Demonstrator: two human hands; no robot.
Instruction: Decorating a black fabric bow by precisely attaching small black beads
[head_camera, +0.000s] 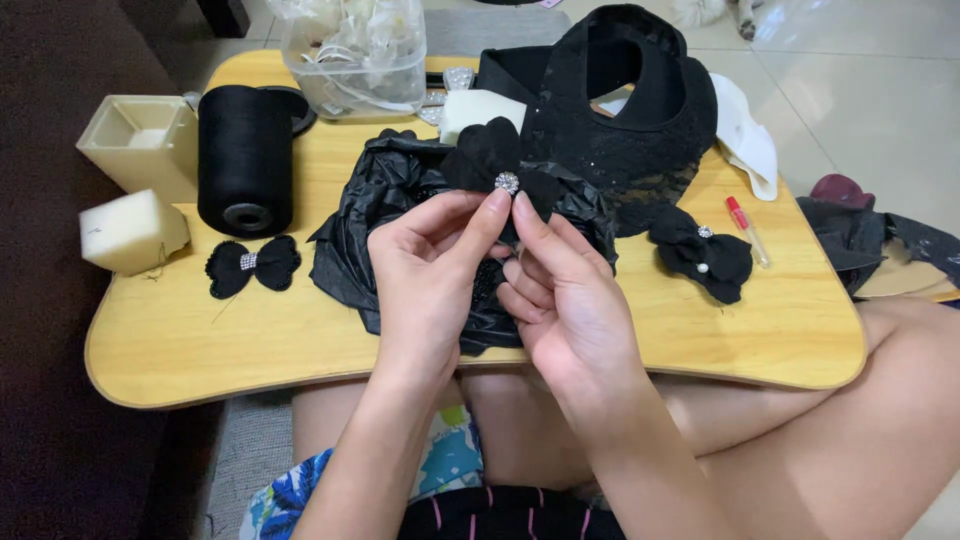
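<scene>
The person is holding a black fabric bow (497, 160) up over the middle of the wooden lap table (300, 330), above a crumpled black plastic bag (380, 215). The left hand (425, 265) and right hand (565, 290) are both pinching the bow from below, forefingers pressed together just under its rhinestone centre (507, 183), other fingers curled loosely. To do this well, the grip is probably best kept close beneath the stone, so the wings are staying flat and even. A finished bow (252, 265) is lying at the left near a black thread spool (245, 155); another bow (703, 253) is lying at the right.
</scene>
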